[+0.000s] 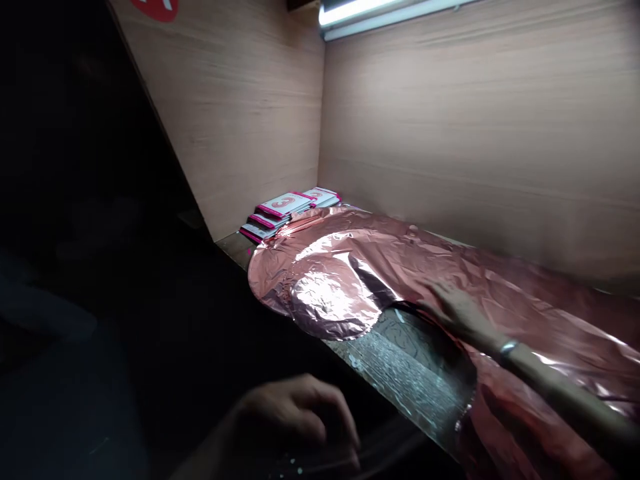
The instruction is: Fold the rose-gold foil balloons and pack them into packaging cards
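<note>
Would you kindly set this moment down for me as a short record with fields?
setting: wooden booth lit by a strip light
main item: rose-gold foil balloon, flat and crinkled, spread along the bench
right hand: lies flat on the foil, open; wrist wears a band
left hand: low in the dark foreground, fingers curled, grip unclear
far corner: stack of pink-edged packets printed with a 3
under foil: patterned clear sheet
</note>
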The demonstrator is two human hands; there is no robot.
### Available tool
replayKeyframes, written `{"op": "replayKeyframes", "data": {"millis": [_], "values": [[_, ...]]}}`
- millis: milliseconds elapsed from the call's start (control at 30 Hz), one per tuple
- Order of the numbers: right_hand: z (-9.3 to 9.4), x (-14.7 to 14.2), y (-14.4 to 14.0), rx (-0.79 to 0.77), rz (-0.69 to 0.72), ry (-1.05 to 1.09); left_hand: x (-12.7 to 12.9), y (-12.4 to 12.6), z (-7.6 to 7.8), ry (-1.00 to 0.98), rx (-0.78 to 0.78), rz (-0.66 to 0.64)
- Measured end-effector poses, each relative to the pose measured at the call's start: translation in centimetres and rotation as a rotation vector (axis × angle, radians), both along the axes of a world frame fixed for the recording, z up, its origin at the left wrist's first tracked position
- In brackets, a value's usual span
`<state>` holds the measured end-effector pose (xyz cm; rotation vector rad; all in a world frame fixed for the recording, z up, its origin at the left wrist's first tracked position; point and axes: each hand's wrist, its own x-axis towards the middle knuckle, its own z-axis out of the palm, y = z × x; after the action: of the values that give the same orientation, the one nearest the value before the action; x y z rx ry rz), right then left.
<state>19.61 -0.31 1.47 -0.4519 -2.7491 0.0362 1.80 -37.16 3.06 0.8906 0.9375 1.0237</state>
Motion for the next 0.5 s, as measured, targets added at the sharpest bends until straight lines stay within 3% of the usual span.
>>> {"op": "replayKeyframes", "data": {"millis": [100, 133, 200, 267, 333, 433, 500], "values": [[1.3, -1.4, -5.1, -0.064, 0.178, -0.079, -5.8, 0.6, 3.4, 0.301, 0.123, 0.558], [1.6, -2.0, -6.6, -0.074, 0.244, -0.102, -7.5, 1.4, 3.8, 0.417, 0.142, 0.793], [1.8, -3.4, -9.0, -0.093, 0.350, -0.123, -10.2, 3.5, 3.6, 0.533, 0.085, 1.076], [1.6, -4.8, -10.9, -0.129, 0.414, -0.155, -12.0, 5.6, 2.8, 0.518, -0.058, 1.079], [1.1, -6.3, -12.3, -0.182, 0.423, -0.202, -12.8, 7.3, 2.2, 0.445, -0.187, 0.962], [0.5, -8.0, -13.6, -0.255, 0.355, -0.247, -13.3, 8.9, 1.9, 0.367, -0.277, 0.829], [0.3, -8.6, -13.9, -0.283, 0.318, -0.239, -13.8, 9.6, 2.1, 0.356, -0.310, 0.807]]}}
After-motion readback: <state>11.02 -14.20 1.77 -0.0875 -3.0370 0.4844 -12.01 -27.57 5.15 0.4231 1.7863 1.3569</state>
